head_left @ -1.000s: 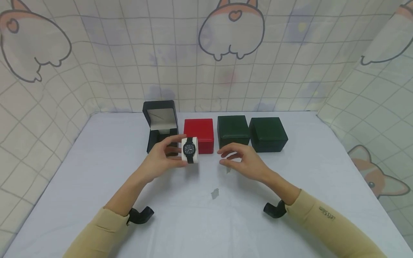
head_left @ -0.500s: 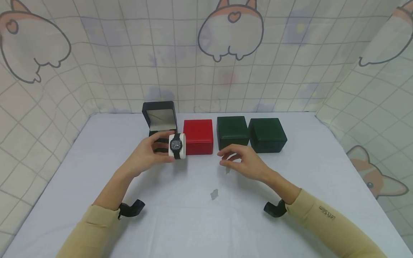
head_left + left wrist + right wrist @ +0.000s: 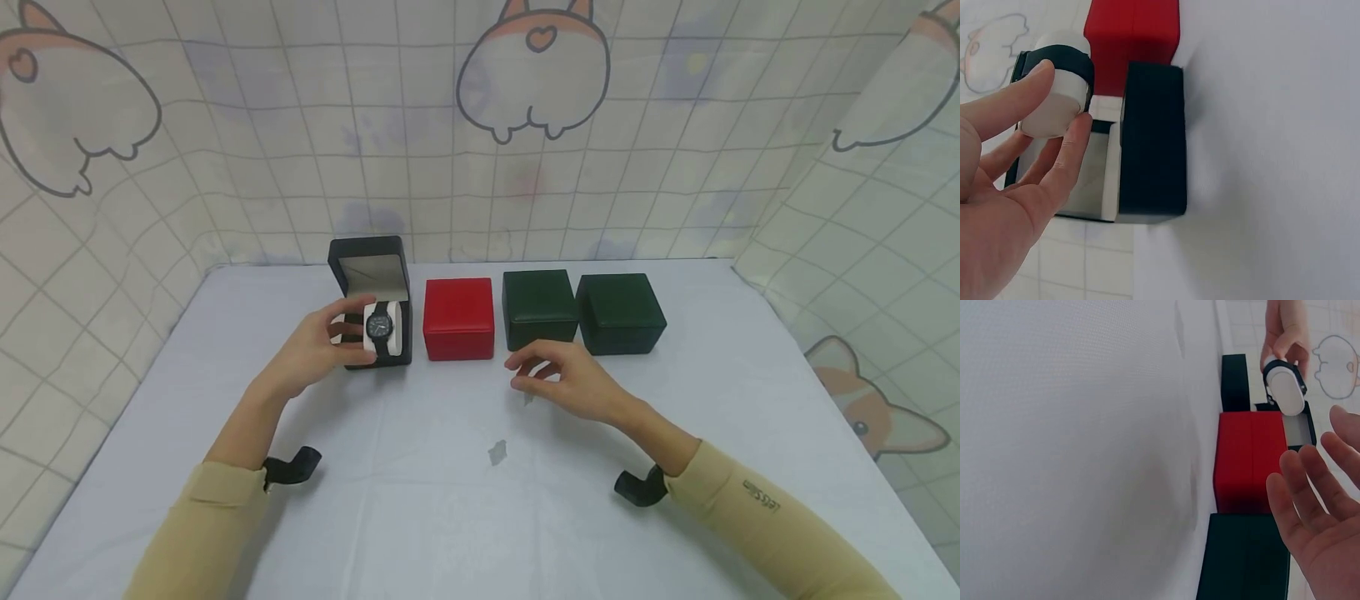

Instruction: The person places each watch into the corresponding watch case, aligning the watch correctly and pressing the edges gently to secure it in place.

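My left hand (image 3: 311,346) grips a white cushion (image 3: 1060,94) that carries a wristwatch (image 3: 379,325) with a black strap and dark dial. In the head view the watch overlaps the lower half of the open black watch box (image 3: 367,258), whose lid stands raised with a pale lining. The left wrist view has the cushion over the box, thumb on the strap side and fingers beneath. My right hand (image 3: 570,379) is held above the cloth in front of the nearer green box (image 3: 542,308), fingers loosely bent, with nothing in it.
A red box (image 3: 459,319) stands right of the black box, its lid down. Beyond the first green box is another green box (image 3: 621,313), also closed. White cloth (image 3: 450,517) covers the table, and a patterned curtain (image 3: 480,183) hangs behind.
My left hand has moved left with the watch and cushion, from in front of the red box to over the open black box. My right hand stays in nearly the same place.
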Action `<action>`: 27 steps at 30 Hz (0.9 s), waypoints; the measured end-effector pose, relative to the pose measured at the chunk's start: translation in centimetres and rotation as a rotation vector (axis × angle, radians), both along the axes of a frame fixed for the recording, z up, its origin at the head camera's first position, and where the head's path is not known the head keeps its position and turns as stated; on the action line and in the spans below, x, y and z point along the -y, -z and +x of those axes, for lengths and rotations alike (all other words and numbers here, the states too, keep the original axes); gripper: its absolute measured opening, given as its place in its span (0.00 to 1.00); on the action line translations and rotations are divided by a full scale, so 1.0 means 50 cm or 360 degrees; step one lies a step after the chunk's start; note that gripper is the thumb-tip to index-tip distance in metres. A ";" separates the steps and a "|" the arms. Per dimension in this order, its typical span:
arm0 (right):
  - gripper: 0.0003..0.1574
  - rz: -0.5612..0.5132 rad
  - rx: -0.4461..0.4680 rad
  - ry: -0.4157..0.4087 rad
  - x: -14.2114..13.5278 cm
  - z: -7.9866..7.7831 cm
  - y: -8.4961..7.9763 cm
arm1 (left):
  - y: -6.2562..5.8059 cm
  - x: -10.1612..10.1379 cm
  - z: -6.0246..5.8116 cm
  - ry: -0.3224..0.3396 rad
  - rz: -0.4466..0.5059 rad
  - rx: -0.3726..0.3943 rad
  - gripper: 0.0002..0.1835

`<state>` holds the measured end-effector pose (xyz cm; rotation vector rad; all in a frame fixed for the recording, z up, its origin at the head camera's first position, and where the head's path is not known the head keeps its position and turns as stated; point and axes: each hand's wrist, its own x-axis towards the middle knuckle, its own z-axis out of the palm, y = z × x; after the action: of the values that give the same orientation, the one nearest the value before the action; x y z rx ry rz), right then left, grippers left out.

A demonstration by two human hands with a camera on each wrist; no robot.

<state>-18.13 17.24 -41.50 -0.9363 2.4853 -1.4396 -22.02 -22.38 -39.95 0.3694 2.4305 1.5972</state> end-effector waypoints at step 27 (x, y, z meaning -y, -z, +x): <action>0.17 0.0050 0.0002 -0.0086 0.004 0.000 0.006 | 0.008 0.014 -0.038 -0.0048 -0.0329 -0.0052 0.46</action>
<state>-18.12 17.03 -41.78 -0.9883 2.4546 -1.3809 -23.94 -23.07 -40.34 0.3268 2.6064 1.3431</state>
